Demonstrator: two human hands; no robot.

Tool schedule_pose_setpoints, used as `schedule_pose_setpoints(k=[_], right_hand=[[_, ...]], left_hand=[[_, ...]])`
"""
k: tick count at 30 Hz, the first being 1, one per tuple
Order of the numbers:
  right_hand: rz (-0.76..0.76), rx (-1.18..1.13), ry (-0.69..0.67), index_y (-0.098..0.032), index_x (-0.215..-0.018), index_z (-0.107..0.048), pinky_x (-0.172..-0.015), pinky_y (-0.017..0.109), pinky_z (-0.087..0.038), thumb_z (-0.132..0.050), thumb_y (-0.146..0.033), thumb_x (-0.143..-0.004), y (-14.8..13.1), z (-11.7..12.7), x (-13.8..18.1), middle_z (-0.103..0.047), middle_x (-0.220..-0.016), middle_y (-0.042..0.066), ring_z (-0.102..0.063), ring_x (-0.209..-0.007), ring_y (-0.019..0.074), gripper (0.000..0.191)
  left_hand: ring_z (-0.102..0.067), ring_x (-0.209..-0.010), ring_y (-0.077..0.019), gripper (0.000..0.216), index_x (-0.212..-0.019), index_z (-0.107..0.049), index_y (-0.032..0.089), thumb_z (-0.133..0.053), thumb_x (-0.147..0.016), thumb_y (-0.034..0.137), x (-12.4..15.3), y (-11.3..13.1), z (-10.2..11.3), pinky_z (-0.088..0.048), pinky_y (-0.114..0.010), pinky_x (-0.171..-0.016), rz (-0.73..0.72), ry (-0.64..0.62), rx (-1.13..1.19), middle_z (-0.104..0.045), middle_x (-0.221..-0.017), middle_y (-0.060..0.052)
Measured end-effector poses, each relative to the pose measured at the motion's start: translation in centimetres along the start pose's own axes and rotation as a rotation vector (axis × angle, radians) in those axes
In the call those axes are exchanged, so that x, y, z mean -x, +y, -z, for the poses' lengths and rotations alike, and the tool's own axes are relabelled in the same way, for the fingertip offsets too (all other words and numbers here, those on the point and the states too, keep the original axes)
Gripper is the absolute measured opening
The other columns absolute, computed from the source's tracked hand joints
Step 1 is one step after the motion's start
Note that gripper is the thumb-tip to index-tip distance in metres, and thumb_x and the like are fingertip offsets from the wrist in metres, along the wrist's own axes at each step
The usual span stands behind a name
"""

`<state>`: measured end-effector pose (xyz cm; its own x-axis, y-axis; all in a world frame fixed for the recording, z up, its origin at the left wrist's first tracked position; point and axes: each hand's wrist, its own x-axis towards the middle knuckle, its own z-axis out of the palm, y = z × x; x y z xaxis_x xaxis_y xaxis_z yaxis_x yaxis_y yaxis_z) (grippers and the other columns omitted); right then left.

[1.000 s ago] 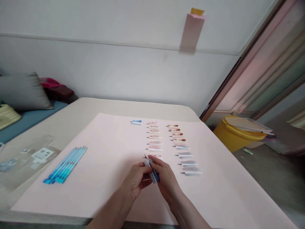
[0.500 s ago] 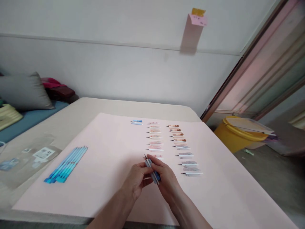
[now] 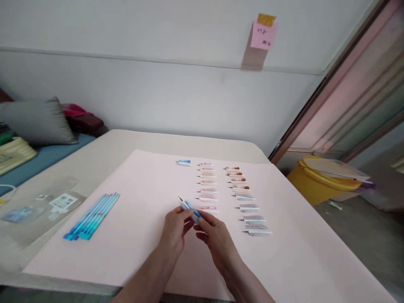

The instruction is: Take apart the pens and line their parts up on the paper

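My left hand (image 3: 174, 230) pinches a slim blue-and-white pen (image 3: 187, 205) with a thin dark tip that points up and to the left. On its lower right end, the fingers of my right hand (image 3: 215, 234) are closed as well. Parts of the pen are hidden by my fingers. Just beyond my hands runs a column of pens with pinkish patterns (image 3: 206, 197). Further right lies a second column, with brown-ended pens (image 3: 239, 180) at the far end and grey-patterned pens (image 3: 252, 219) nearer.
Blue pens (image 3: 93, 216) lie in a bundle on the pink sheet (image 3: 142, 261) at left. Two blue-and-white pieces (image 3: 183, 163) lie at its far side. Clear plastic packaging (image 3: 63, 202) is at the left edge. A yellow bin (image 3: 307, 185) stands right of the table.
The pen in my hands has turned so its tip points further left, and more of its blue side shows. My hands have shifted slightly left. The view has moved a little.
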<state>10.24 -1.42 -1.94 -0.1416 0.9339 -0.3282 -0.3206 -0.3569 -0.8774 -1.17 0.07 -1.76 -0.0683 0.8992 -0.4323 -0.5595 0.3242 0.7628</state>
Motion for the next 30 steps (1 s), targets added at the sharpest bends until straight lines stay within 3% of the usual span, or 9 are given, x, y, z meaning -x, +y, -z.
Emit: schedule_pose_setpoints(k=[5,10,16,21,30], right_hand=[[0.046,-0.011,0.116,-0.014,-0.098,-0.068,-0.055,0.024,-0.042,-0.071,-0.03,-0.063,0.3,-0.6,-0.3,-0.063,-0.071,0.004,-0.051,-0.059,0.0121,0.038],[0.1,0.064,0.125,-0.013,-0.091,-0.07,-0.049,0.023,-0.04,-0.07,-0.028,-0.063,0.1,-0.3,-0.8,-0.063,-0.066,0.004,-0.048,-0.054,0.0108,0.032],[0.07,0.118,0.009,-0.011,-0.091,-0.07,-0.049,0.022,-0.038,-0.064,-0.021,-0.067,-1.1,0.7,-0.8,-0.059,-0.061,0.002,-0.048,-0.052,0.0094,0.026],[0.024,0.179,-0.031,-0.009,-0.089,-0.07,-0.046,0.021,-0.037,-0.062,-0.019,-0.065,-1.5,1.2,-0.8,-0.058,-0.059,0.002,-0.048,-0.051,0.01,0.027],[0.092,0.277,0.022,-0.01,-0.087,-0.069,-0.042,0.022,-0.037,-0.058,-0.019,-0.064,-1.3,1.5,-1.5,-0.054,-0.05,-0.001,-0.047,-0.046,0.0106,0.026]], left_hand=[[-0.055,-0.066,-0.0131,0.014,-0.072,-0.065,0.012,-0.067,-0.061,0.02,0.3,-0.7,-0.3,-0.045,-0.028,-0.069,-0.07,0.011,-0.005,-0.063,-0.073,-0.006],[-0.048,-0.062,-0.008,0.017,-0.074,-0.065,0.015,-0.068,-0.061,0.025,0.3,-0.7,-0.4,-0.037,-0.02,-0.057,-0.033,0.074,-0.15,-0.057,-0.068,-0.001],[-0.042,-0.054,-0.0059,0.022,-0.072,-0.059,0.016,-0.07,-0.06,0.031,-0.2,1.8,0.8,-0.033,-0.019,-0.05,0.016,-0.029,-0.19,-0.048,-0.062,0.003],[-0.046,-0.053,-0.0074,0.023,-0.071,-0.059,0.015,-0.068,-0.063,0.035,-0.9,3.9,2.3,-0.037,-0.021,-0.051,0.026,-0.156,-0.437,-0.053,-0.062,0.001],[-0.049,-0.05,-0.0098,0.02,-0.073,-0.061,0.015,-0.064,-0.066,0.033,-1.3,3.4,2.1,-0.039,-0.024,-0.051,-0.106,-0.17,-0.58,-0.054,-0.056,0.001]])
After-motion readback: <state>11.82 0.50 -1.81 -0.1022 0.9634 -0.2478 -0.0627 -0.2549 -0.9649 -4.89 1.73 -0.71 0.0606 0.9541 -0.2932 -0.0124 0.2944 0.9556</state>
